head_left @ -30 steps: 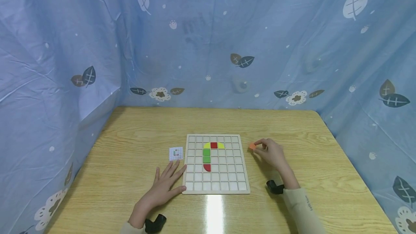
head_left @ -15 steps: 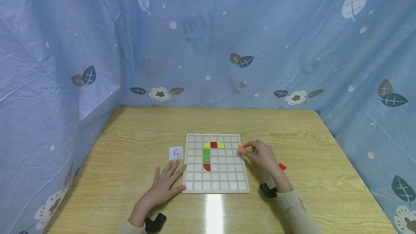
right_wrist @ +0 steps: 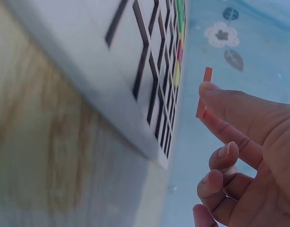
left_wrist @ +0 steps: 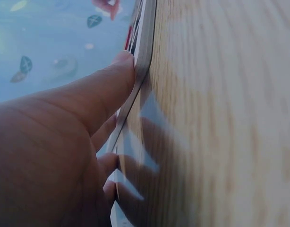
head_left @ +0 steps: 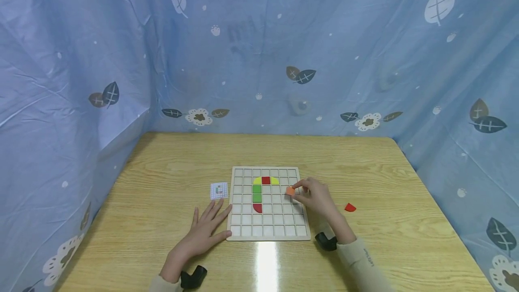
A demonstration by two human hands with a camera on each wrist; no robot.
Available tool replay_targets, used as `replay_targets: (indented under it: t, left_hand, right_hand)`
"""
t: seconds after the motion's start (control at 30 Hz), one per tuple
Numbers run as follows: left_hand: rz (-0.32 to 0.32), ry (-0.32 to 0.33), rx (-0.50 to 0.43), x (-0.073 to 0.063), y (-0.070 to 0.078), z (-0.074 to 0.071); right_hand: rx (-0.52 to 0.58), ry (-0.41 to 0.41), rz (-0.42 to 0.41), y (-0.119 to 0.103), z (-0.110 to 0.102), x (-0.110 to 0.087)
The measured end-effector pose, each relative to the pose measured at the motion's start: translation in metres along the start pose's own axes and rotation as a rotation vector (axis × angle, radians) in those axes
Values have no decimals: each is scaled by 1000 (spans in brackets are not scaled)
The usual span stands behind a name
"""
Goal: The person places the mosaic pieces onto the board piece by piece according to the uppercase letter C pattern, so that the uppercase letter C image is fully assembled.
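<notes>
My right hand [head_left: 315,196] pinches an orange square tile [head_left: 289,191] between thumb and index finger, over the right part of the wooden grid board [head_left: 267,239]. The right wrist view shows the tile [right_wrist: 204,92] edge-on, raised above the board. My left hand [head_left: 204,233] lies with fingers spread along the board's left edge, thumb touching its front left corner. In the board's cells sit a red square [head_left: 266,180] between two yellow quarter-round tiles [head_left: 275,180], two green squares [head_left: 257,193] below the left one, and a red quarter-round tile [head_left: 257,208] under those.
A small printed pattern card [head_left: 219,190] lies left of the board, just beyond my left fingertips. One red quarter-round tile [head_left: 350,207] lies on the wooden table [head_left: 389,179] right of my right hand. A blue leaf-patterned curtain [head_left: 243,57] hangs behind the table.
My right hand has carried the orange tile leftward, from beside the board to over its right columns. The red tile on the table came into view. The left hand has stayed put.
</notes>
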State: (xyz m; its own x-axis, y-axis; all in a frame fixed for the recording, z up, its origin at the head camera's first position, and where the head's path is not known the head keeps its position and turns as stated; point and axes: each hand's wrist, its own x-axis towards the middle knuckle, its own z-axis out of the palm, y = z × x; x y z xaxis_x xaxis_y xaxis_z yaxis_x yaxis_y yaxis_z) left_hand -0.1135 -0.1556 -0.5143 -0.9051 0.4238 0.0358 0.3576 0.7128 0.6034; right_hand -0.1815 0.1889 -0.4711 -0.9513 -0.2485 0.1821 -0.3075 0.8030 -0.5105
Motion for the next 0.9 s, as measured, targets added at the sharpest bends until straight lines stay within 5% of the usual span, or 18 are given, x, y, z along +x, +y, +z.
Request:
replay_targets:
  t: [0.43, 0.7, 0.9]
  left_hand:
    - [-23, -30, 13, 1, -1, 0]
    - [-29, -41, 16, 0, 0, -2]
    - [-34, -51, 13, 0, 1, -2]
  right_hand:
    - [39, -57, -59, -23, 17, 1]
    - [29, -26, -170, -31, 27, -3]
    - [23, -107, -107, -36, 33, -3]
